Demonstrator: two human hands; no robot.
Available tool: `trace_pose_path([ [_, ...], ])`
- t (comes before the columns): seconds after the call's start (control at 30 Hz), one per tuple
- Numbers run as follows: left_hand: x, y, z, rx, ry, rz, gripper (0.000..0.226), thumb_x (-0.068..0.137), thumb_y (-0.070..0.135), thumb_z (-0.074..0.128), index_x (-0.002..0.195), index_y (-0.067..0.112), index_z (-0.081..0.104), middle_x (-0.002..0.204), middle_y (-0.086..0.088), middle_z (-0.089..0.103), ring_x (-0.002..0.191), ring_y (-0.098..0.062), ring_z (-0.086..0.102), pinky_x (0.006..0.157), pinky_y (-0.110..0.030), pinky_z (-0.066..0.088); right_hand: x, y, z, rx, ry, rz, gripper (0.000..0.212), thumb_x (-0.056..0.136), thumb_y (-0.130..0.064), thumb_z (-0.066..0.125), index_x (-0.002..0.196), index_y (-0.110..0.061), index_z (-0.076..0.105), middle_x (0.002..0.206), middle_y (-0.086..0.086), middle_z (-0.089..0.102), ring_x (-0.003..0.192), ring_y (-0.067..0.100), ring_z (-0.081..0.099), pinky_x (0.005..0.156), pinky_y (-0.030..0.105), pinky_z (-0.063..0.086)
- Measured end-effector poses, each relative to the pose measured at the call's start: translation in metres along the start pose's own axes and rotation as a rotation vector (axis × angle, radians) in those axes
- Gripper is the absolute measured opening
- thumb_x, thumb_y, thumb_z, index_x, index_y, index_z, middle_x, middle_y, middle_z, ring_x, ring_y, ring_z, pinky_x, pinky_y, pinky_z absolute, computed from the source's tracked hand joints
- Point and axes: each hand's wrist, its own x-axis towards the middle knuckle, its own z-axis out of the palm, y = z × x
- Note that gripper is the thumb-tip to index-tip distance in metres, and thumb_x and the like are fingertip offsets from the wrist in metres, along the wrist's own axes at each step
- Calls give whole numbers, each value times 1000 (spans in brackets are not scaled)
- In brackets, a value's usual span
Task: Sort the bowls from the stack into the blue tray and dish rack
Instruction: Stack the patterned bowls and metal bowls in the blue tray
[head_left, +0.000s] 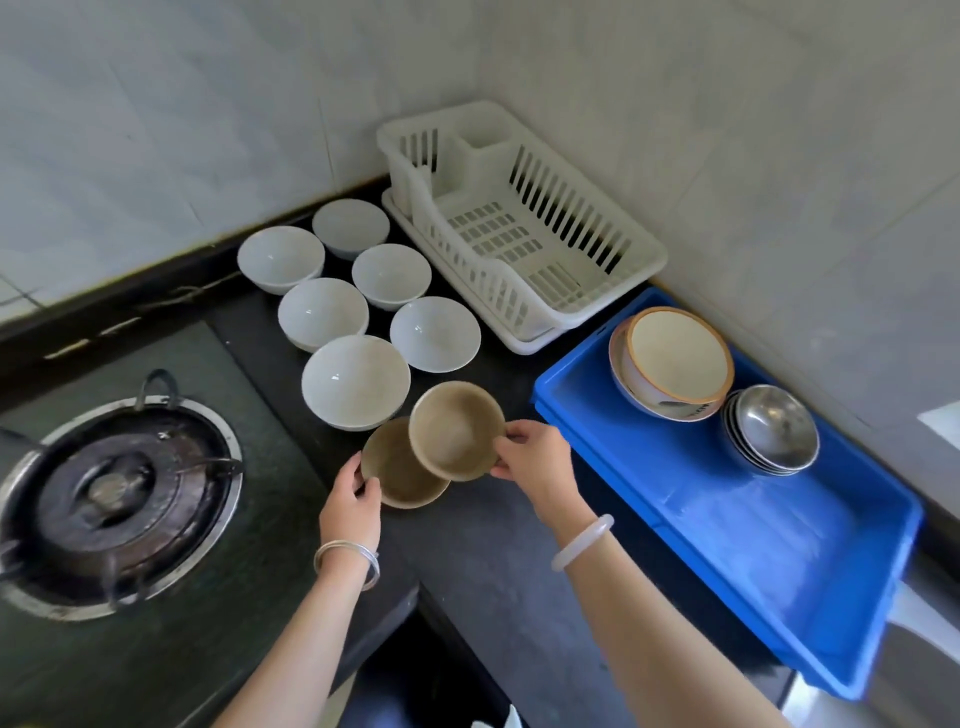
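Two tan bowls sit at the counter's front. My right hand (535, 457) grips the upper tan bowl (456, 428), lifted and tilted over the lower tan bowl (397, 475), whose left rim my left hand (350, 501) holds. Several white bowls (356, 382) stand open side up behind them. The blue tray (779, 545) on the right holds a large cream bowl with an orange rim (678, 358) and a stack of steel bowls (774, 428). The white dish rack (519, 223) in the corner holds nothing.
A gas burner (111, 493) sits in the dark hob on the left. Tiled walls close in behind and to the right. The black counter (493, 561) runs between the hob and the tray.
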Motion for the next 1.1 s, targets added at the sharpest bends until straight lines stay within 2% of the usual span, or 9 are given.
trace_pose_path([
  [0.1,1,1,-1,-133,-25,-44,38,96,25,39,132,20,49,127,-13,59,109,-30,60,101,-46,45,-11,1,15,-75,-28,-28,11,88,-14,63,95,-20,68,81,0,71,65,8,71,59,17,57],
  [0.3,3,3,-3,-276,-24,-84,44,97,35,37,134,13,48,130,-12,55,104,-28,59,97,-38,47,-11,-2,34,-168,-37,-26,10,88,-12,61,94,-17,67,80,0,68,67,11,70,72,29,61],
  [0.53,5,0,-3,-243,-12,-83,37,95,21,46,129,9,52,124,-13,60,96,-22,59,96,-40,48,-7,-3,46,-289,-32,-29,7,87,-12,58,89,-17,61,79,5,67,68,17,70,71,29,60],
  [0.63,7,-2,-4,-185,-3,-83,34,94,16,47,126,10,56,119,-14,62,93,-23,60,96,-42,49,-2,2,49,-313,-22,-17,10,86,-13,61,94,-18,55,88,8,67,76,22,69,74,33,60],
  [0.7,8,-1,-4,-189,-12,-87,32,94,14,46,124,9,57,118,-14,62,93,-23,60,95,-39,49,1,6,48,-285,-56,3,18,87,-16,61,103,-17,56,96,8,66,83,23,68,77,36,60],
  [0.83,6,2,-2,-215,-16,-95,30,94,9,45,121,6,58,119,-16,61,99,-25,60,90,-34,50,1,8,46,-53,-214,111,31,94,-13,54,124,-14,58,106,5,65,87,18,68,63,22,59],
  [0.87,4,4,-2,-207,-22,-89,30,93,9,46,120,6,59,118,-15,62,100,-25,60,89,-34,51,1,10,45,-28,-220,113,32,94,-13,53,125,-14,59,110,6,65,90,18,68,65,22,59],
  [0.97,-2,14,5,-186,-58,-49,28,92,9,47,116,8,62,113,-13,64,98,-24,61,85,-31,51,-3,14,33,-9,-175,79,31,94,-14,54,125,-16,59,116,4,64,91,17,68,67,21,58],
  [1.1,-14,38,26,-137,-152,42,25,92,12,49,112,11,64,109,-8,65,94,-20,63,84,-32,54,-12,20,-2,122,-31,45,25,92,-15,58,117,-20,62,98,-6,64,79,9,66,57,16,56],
])
